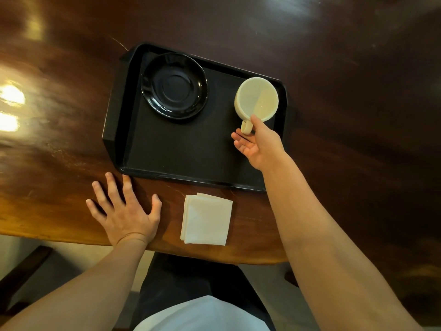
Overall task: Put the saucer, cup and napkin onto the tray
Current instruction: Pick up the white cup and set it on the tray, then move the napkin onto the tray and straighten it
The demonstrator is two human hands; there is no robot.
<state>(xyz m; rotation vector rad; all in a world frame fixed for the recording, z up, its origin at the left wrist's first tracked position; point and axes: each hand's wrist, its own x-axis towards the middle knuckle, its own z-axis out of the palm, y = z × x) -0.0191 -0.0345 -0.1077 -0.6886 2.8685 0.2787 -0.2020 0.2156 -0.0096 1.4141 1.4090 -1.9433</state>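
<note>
A black tray (191, 154) lies on the wooden table. The black saucer (174, 86) sits in its far left part. The cream cup (257, 97) is at the tray's far right corner, its handle pointing toward me. My right hand (259, 145) pinches that handle between thumb and forefinger, the other fingers loosely apart. A folded white napkin (206, 219) lies on the table just in front of the tray's near edge. My left hand (125, 211) rests flat on the table to the left of the napkin, fingers spread, holding nothing, fingertips near the tray's near left corner.
The glossy brown table (346, 115) reaches far beyond the tray; its near edge (214, 255) curves just behind the napkin. My dark trousers and white shirt show below it. Something dark, perhaps a chair, stands at the lower left.
</note>
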